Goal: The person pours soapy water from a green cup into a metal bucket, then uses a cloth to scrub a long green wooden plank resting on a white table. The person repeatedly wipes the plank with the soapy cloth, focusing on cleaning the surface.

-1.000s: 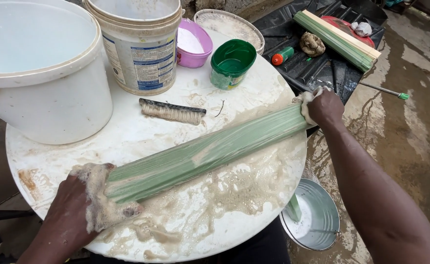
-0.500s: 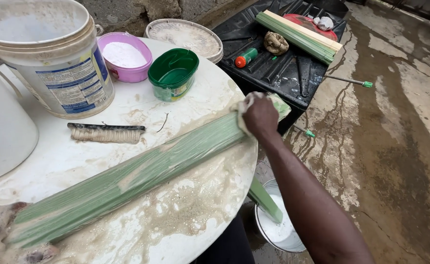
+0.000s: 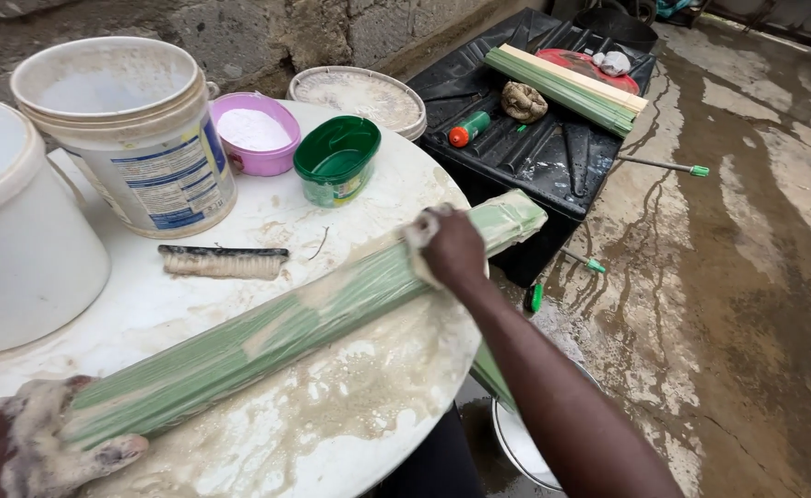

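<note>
Green slats in a soapy bundle [image 3: 267, 346] lie slantwise across the white desk [image 3: 359, 433], long axis from near-left to far-right. Right hand [image 3: 452, 249] clasps a cloth around the far end; left hand [image 3: 27, 452], lathered, fingers closed on the near end. Brush [image 3: 223, 262] lies just beyond.

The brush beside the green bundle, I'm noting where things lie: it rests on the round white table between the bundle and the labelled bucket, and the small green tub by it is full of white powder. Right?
Not quite. The head view shows the white powder in the pink bowl; the green tub holds none. The brush does lie on the table between the bundle and the bucket.
</note>
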